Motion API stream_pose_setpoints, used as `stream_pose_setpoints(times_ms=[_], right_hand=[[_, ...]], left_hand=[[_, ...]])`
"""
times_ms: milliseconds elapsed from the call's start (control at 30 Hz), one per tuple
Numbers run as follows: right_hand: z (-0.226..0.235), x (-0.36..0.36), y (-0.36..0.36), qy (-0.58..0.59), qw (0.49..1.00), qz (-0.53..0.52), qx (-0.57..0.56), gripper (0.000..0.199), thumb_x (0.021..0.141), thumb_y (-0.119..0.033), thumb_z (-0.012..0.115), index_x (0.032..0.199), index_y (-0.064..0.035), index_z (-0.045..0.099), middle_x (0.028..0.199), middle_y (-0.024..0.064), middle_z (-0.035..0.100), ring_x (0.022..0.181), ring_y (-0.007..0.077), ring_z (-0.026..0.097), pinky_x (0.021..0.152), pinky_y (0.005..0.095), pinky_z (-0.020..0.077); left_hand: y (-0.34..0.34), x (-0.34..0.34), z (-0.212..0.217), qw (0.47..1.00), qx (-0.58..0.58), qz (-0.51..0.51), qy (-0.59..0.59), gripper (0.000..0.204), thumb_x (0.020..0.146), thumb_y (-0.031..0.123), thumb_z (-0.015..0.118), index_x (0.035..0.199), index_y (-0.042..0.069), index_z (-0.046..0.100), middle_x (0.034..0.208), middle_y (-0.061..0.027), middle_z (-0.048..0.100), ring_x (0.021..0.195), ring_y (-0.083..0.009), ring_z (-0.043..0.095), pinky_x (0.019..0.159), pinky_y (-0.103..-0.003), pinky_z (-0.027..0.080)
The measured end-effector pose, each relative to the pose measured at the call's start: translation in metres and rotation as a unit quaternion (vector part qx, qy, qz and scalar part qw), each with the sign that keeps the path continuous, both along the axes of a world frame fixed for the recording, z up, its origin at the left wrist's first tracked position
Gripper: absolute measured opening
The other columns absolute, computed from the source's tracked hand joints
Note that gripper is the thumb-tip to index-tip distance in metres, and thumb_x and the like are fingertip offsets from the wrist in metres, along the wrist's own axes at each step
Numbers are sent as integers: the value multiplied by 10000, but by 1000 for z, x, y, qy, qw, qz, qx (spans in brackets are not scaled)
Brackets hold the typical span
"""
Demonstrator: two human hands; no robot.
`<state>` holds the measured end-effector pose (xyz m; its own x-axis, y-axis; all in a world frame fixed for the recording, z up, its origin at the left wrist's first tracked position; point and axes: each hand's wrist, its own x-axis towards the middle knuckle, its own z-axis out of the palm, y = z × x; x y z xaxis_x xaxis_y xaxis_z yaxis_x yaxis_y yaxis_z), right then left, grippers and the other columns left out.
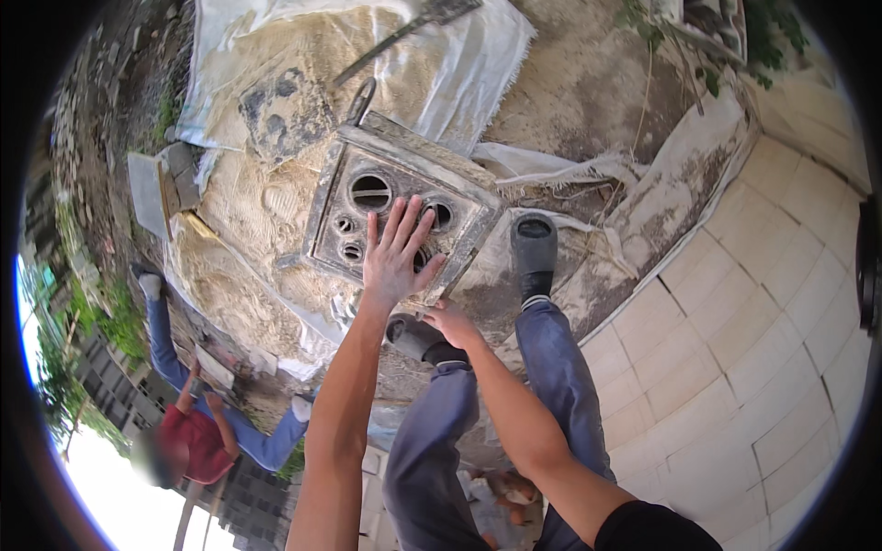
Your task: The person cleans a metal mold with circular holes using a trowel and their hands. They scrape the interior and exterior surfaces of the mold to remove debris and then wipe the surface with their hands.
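Observation:
A square, dust-coated metal box (354,154) with round holes of different sizes in its top face stands on the sandy ground before me. A looped handle rises at its far left corner. My left hand (397,253) lies flat on this face, fingers spread, partly covering the holes on the right. At the box's near edge, the fingers of my right hand (452,323) are curled closed; the part they grip is mostly hidden.
My dark shoes (535,241) stand close to the box. Beyond it, a long-handled tool (395,46) lies on white woven sheeting (464,83). Pale blocks (735,303) form a stack on the right. Another person (197,441) sits at lower left, near a grey slab (147,195).

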<state>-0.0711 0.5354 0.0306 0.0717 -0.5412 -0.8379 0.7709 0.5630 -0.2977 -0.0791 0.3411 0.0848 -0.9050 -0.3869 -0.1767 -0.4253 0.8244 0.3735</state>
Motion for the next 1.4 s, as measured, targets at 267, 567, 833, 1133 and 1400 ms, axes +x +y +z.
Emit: stream_pose_setpoints(times_ms=[267,567,833,1133,1400], right_hand=[[-9,27,-28,70,981,-160,79,298,840,-217,650,1071,-29,632,812,37,613,663,137,493,589,337,392],[-50,55,-27,3,940,-339,46,280,802,-270,708,1021,-132,603,698,-48,540,541,110,422,545,269,348],[-24,66,-52,493,830,-166,200,185,751,-160,663,847,-3,686,762,236,652,761,385,650,634,421,487],[-26,64,-59,507,808,-157,256,145,734,-90,653,772,48,673,744,275,624,775,426,635,644,467,490],[-24,64,-61,494,804,-152,295,193,771,-146,651,804,41,683,780,277,637,815,433,635,666,477,495]], left_hand=[[-4,1,-2,999,-41,-33,6,738,882,436,546,1478,81,293,1559,-141,224,1456,-310,154,1148,-555,-1],[4,-4,-2,997,-64,-46,8,723,907,428,501,1490,71,263,1570,-138,186,1464,-296,113,1145,-552,-11],[7,0,-7,994,-92,-52,23,718,909,443,480,1482,63,274,1567,-133,195,1458,-312,126,1138,-567,14],[13,-3,-11,992,-105,-45,62,689,919,444,480,1481,93,293,1564,-117,205,1456,-293,140,1141,-564,35],[13,1,-13,991,-117,-40,60,703,924,471,452,1491,99,266,1570,-114,187,1461,-280,123,1149,-555,30]])
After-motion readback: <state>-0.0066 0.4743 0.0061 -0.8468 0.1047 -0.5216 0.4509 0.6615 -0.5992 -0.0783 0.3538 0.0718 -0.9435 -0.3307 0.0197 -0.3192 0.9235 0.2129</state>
